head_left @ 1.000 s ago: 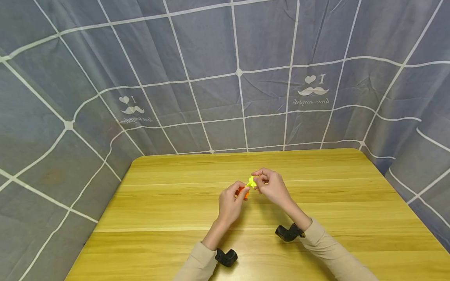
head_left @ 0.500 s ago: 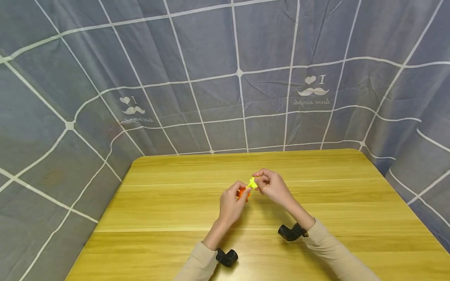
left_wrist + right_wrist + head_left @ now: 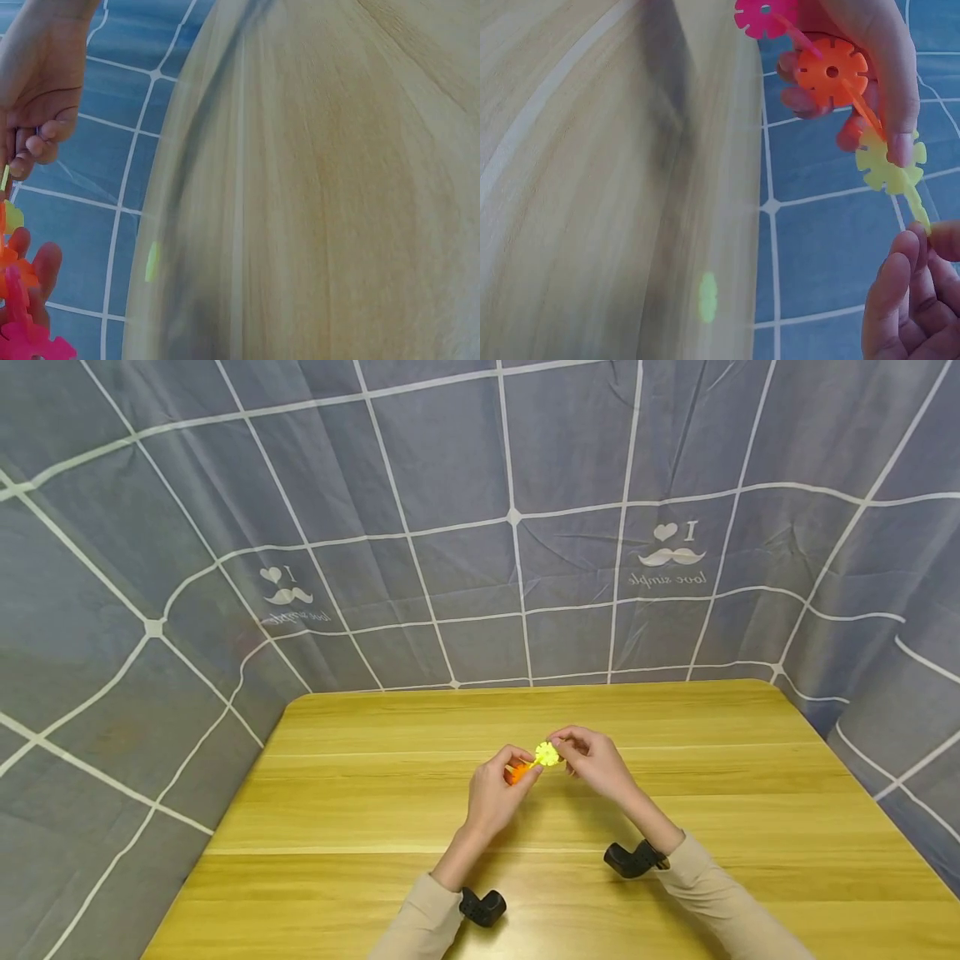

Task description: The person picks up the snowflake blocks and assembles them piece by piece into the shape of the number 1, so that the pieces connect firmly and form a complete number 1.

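Both hands meet over the table around a chain of slotted snowflake building discs. My left hand (image 3: 492, 793) grips the chain, its thumb lying on a yellow disc (image 3: 874, 159) in the right wrist view. My right hand (image 3: 600, 770) pinches the end yellow disc (image 3: 915, 205), seen edge-on there and joined to the first. Further along the chain come an orange disc (image 3: 819, 82), a second orange one (image 3: 862, 107) edge-on, and a pink disc (image 3: 754, 21). In the left wrist view the pink end (image 3: 34, 343) hangs below the left fingers.
The wooden table (image 3: 360, 827) reaches back to a grey curtain (image 3: 450, 568) with white grid lines. Black wrist cameras, a left one (image 3: 483, 907) and a right one (image 3: 632, 860), are strapped on. A small yellow-green patch (image 3: 708, 298) shows on the tabletop.
My right hand has shifted slightly right and down. The yellow disc between the hands has turned and now shows its round face. The left hand has stayed nearly in place.
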`<state>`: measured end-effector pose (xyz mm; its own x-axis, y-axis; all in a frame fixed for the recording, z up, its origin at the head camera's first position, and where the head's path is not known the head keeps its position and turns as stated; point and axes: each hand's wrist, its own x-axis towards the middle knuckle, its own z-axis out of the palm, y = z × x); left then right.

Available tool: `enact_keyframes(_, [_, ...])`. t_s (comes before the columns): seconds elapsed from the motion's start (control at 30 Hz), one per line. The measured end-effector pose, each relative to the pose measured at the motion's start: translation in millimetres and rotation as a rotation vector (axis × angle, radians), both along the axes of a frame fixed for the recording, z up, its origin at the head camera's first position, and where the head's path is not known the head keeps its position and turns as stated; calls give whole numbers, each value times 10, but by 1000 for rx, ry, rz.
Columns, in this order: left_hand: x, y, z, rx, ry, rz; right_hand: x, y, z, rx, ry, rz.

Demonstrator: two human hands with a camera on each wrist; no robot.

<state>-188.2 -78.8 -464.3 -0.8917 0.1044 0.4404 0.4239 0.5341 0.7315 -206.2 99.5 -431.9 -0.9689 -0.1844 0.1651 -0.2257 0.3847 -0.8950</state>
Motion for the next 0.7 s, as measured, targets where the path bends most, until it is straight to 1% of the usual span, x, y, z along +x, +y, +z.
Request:
enact_keyframes(0.17, [-6,-3,-16,-31,-1,-24,-9,15,-5,-14,-12,23])
enact_keyframes(0.23, [-6,-5,-16,-48,4,-33,0,11,17,-15,-20,33])
enact_keyframes(0.4, [-8,-12,-4,-92,8,-24,134,-32,256,-3,-31,48])
enact_keyframes(0.5, [-13,-22,-2,-102,15,-4,76,9,186,6,-19,42])
enact_keyframes(0.63, [-18,-41,-2,-89,24,10,-107,119,-60,37,15,11])
enact_keyframes(0.7, [-20,-49,2,-80,23,14,-132,153,-79,69,34,-7])
